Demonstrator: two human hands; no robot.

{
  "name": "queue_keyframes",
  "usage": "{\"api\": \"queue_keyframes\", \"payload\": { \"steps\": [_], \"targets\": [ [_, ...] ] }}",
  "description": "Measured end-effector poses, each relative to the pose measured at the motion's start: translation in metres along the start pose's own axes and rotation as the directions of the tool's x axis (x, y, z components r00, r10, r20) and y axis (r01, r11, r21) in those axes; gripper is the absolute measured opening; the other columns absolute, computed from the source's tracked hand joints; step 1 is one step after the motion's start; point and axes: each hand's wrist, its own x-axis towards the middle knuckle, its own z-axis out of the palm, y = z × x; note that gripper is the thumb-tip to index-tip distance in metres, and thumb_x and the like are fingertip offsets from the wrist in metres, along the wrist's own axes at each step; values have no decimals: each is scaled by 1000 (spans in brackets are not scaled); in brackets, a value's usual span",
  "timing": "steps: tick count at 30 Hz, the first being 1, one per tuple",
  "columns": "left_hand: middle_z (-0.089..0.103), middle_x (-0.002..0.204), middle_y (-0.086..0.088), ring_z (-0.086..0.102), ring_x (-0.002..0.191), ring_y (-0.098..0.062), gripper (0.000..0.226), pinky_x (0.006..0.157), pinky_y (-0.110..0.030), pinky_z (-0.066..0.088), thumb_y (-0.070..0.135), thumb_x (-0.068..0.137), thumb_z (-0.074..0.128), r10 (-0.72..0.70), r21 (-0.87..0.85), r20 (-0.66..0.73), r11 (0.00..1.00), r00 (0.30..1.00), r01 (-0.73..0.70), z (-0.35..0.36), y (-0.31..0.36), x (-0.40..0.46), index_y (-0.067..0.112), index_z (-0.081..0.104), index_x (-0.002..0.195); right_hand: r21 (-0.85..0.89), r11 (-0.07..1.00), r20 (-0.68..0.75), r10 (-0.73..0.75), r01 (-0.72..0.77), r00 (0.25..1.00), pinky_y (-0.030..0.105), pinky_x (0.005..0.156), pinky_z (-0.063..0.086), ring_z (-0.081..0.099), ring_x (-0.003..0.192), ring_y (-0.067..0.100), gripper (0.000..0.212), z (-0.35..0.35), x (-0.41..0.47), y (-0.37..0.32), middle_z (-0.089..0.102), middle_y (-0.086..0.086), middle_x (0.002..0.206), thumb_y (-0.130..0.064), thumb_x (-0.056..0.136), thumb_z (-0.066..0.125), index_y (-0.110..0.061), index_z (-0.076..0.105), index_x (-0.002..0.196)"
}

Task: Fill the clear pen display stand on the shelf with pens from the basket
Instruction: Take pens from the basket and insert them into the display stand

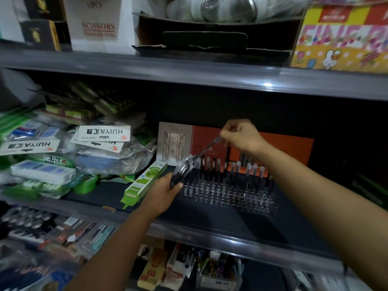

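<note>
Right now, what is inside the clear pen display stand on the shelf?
Black pens stand upright in the back rows of the clear pen display stand; the front rows look empty. The right hand's forearm covers part of the back right, so its slots cannot be checked.

Two bare hands show: the left hand (pixel 162 191) grips one bundle of black pens (pixel 182 172), too blurred to count, and the right hand (pixel 241 135) pinches one single black pen (pixel 206 149). One clear plastic pen display stand (pixel 228 193) holds roughly a dozen upright pens. One long green box (pixel 144 181) lies beside it.
</note>
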Motion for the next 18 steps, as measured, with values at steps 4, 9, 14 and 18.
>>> {"api": "queue_keyframes", "payload": {
  "steps": [4,9,14,18],
  "targets": [
    [66,95,-4,61,90,-18,18,77,-30,47,22,93,56,-23,-34,0,999,1000,23,1,-9,0,12,58,108,21,999,-86,28,-26,996,31,68,49,60,63,19,13,-1,6,6,63,6,63,-13,88,63,-9,63,76],
    [67,93,-5,61,89,-20,16,78,-33,49,22,92,57,-56,-46,-29,997,998,55,1,-18,2,13,59,105,-102,995,-43,15,-19,999,32,68,49,58,69,19,12,0,10,11,63,9,73,-16,85,65,-5,64,81],
    [66,90,-7,62,86,-22,19,76,-33,50,25,92,57,-57,-32,-22,998,998,57,4,-16,5,11,58,104,-225,972,94,-44,64,995,20,53,44,55,63,13,5,20,4,13,63,7,75,-9,84,64,-5,63,82],
    [59,81,4,56,78,-13,14,61,-18,39,25,94,54,-29,-33,-17,999,999,28,8,-14,6,13,56,101,-304,941,155,-105,148,982,23,53,46,59,60,14,3,38,6,17,67,9,75,-4,83,62,-3,63,80]
  ]
}}
